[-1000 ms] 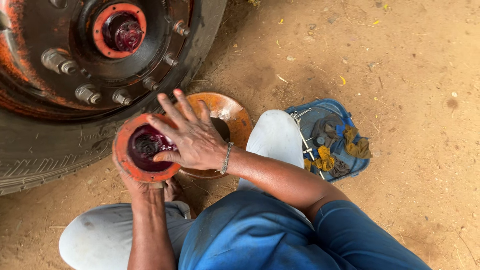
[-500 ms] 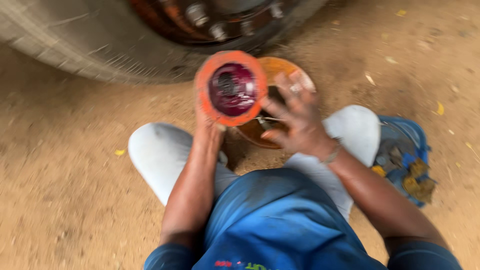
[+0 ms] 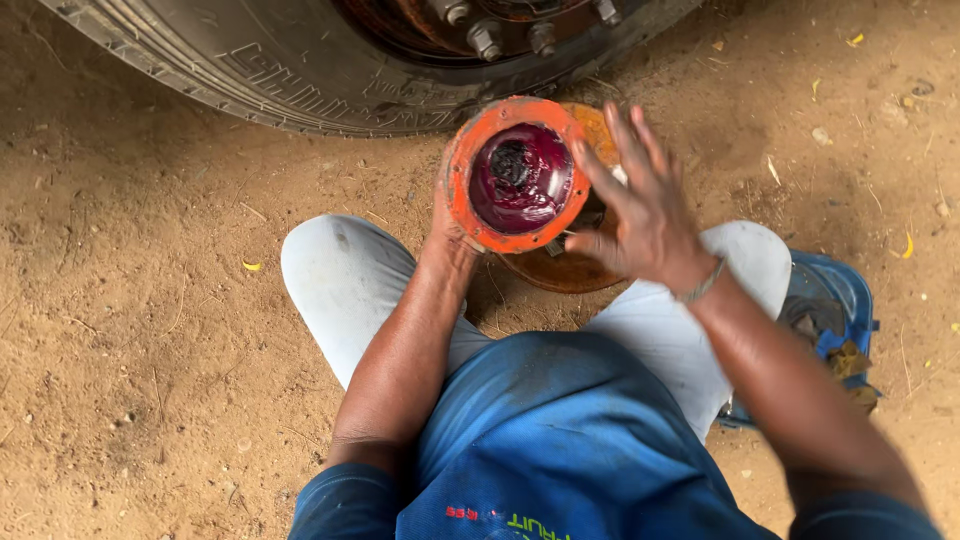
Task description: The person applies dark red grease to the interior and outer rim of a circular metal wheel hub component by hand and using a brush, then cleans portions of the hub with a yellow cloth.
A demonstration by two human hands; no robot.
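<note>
The left hand (image 3: 448, 232), just above the middle of the frame, has its fingers closed around the underside of a round orange cap (image 3: 517, 172), holding it up with its open side facing the camera. The fingers are mostly hidden behind the cap; only the thumb edge shows at its left rim. The hollow of the cap is coated in glossy dark red grease (image 3: 525, 180), with a black patch near its upper left.

The right hand (image 3: 640, 205) hovers just right of the cap with its fingers spread wide and slightly blurred, holding nothing. Its fingertips overlap the cap's right rim, though contact cannot be judged. A thin bracelet (image 3: 700, 284) circles that wrist.

Behind the cap, lower and to the right, a rusty orange dish (image 3: 560, 270) sits on the dirt ground (image 3: 150, 300). Across the top of the frame runs a large truck tyre (image 3: 290, 70), with rusty wheel nuts (image 3: 485, 40) at its hub. At the right edge lies a blue tray (image 3: 835, 320) holding small dark parts. The person kneels in pale trousers (image 3: 345, 285) and a blue shirt (image 3: 560, 440), which bears small coloured lettering at the bottom centre.
</note>
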